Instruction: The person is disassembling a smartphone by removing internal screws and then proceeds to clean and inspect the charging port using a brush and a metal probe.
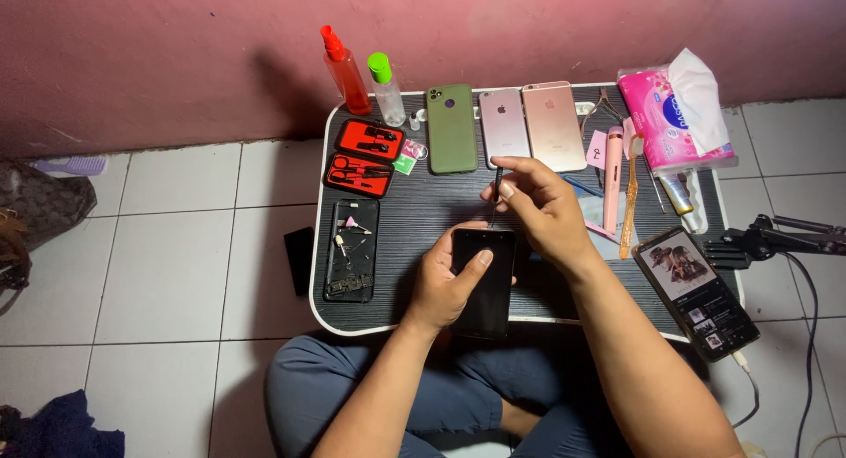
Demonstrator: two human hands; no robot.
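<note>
At far left of the lap table point(401, 213) we see a red tool case point(364, 158) and an opened phone shell point(352, 249) holding loose parts. Our left hand point(443, 284) is wrapped around a dark phone point(486, 282) at the near edge, thumb across its face. Our right hand point(539, 207) pinches a thin screwdriver point(495, 194), tip at the phone's top edge. We judge it best to keep the driver upright and the phone steady. Three phones point(502, 128) lie behind.
</note>
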